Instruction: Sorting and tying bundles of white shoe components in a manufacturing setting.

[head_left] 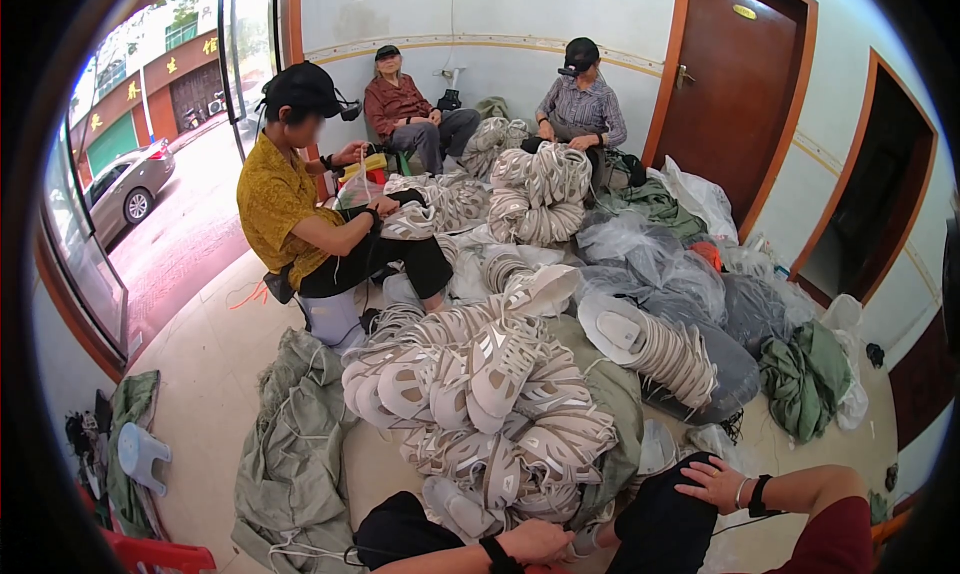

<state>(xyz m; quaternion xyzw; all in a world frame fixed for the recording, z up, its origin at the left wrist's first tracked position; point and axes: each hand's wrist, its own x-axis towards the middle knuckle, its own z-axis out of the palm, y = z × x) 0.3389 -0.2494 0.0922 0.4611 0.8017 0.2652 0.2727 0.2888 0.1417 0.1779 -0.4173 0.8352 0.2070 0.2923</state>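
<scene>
My right hand [718,482] lies on my dark-trousered right knee, its fingers spread and holding nothing. Low in the picture, my left hand [538,541] shows its back beside a pale grey piece near my legs; its fingers are mostly hidden, so I cannot tell whether it holds anything. Just ahead of my hands rises a big heap of beige and white shoe uppers [490,374], nested in bundles. A single upper [462,509] lies at the heap's near edge, close to my left hand. Another nested stack of uppers [650,349] leans on dark plastic bags to the right.
A person in a yellow shirt [280,194] handles an upper at left. Two people sit by the back wall, near bundled uppers [540,189]. Green sacks [295,454] lie on the floor; plastic bags [660,264] crowd the right. A blue stool [143,457] stands at left.
</scene>
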